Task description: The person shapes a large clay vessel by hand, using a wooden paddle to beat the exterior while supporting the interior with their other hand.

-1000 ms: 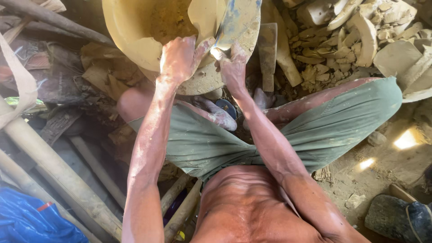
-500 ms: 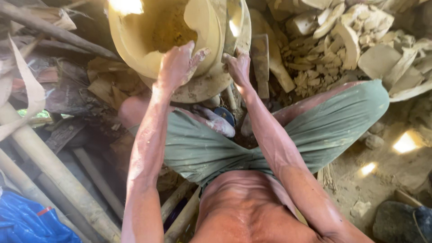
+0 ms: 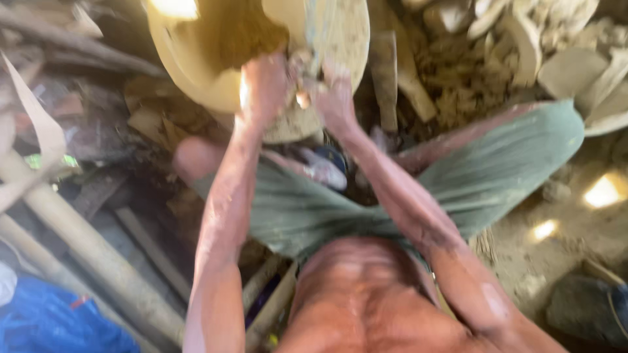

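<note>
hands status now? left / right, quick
Left hand: pressed on the rim of the clay pot; grip cannot be told, blurred.
Right hand: against the flat clay piece; grip cannot be told.

Earthen floor point(image 3: 575, 229), dusty and uneven, with bright sun patches point(image 3: 603, 191) at right. Heap of broken clay pieces point(image 3: 523, 46) at upper right. Thick bamboo poles point(image 3: 85, 248), wooden planks point(image 3: 150, 252) and a blue cloth point(image 3: 59, 323) at left.
</note>
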